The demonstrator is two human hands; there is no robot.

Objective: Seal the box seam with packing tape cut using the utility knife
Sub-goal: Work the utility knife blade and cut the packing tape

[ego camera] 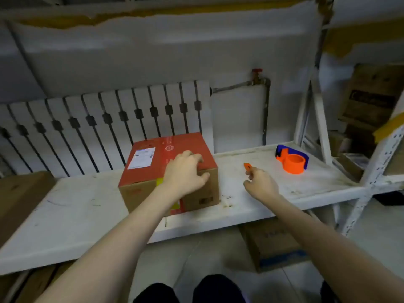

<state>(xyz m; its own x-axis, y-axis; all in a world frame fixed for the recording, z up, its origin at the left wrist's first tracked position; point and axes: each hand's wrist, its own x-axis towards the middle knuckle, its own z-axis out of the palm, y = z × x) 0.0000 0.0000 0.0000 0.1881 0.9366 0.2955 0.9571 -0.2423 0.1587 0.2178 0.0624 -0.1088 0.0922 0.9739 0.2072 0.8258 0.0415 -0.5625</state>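
Observation:
A cardboard box [153,158] with a red top and a white shipping label stands on the white shelf [76,206]. My left hand [185,173] rests on the box's near right top corner, fingers curled over the edge. To the right of the box, my right hand [260,182] hovers just above the shelf and pinches a small orange utility knife [247,166], whose tip sticks out up and to the left. An orange and blue tape dispenser [291,159] sits on the shelf at the far right, apart from both hands.
A white radiator [105,119] and a pipe with a red valve [256,76] run along the wall behind the shelf. Shelf uprights [319,119] stand at the right, with cardboard boxes [369,97] beyond. Another carton [275,243] lies on the floor below.

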